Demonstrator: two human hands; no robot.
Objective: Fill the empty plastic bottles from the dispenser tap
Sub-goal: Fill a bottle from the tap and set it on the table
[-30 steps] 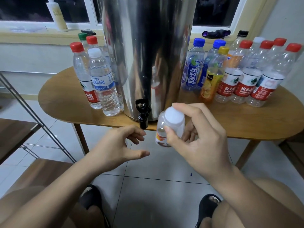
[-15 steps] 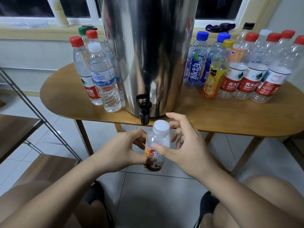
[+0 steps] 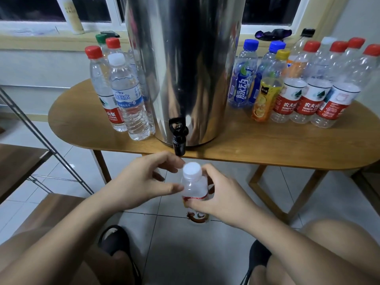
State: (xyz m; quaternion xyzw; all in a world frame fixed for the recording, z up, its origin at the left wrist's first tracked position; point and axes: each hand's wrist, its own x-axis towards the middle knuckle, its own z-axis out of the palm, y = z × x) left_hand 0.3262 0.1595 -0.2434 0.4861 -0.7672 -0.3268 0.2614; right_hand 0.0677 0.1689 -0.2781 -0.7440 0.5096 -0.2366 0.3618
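A small bottle [image 3: 193, 187] with a white cap, its clear shoulder looking empty, stands upright between both hands; the right hand [image 3: 223, 199] curls round its red-edged label, whose writing is too small to read; the left hand [image 3: 139, 182] sets its thumb on the shoulder, fingers curled behind the cap; just above the hands hangs the black tap [image 3: 178, 139] of the steel dispenser [image 3: 185, 68] on the table [image 3: 267, 146]; beyond the left hand stand water-filled bottles [image 3: 131, 103]; beyond the right, empty bottles [image 3: 308, 99] labelled NONGFU.
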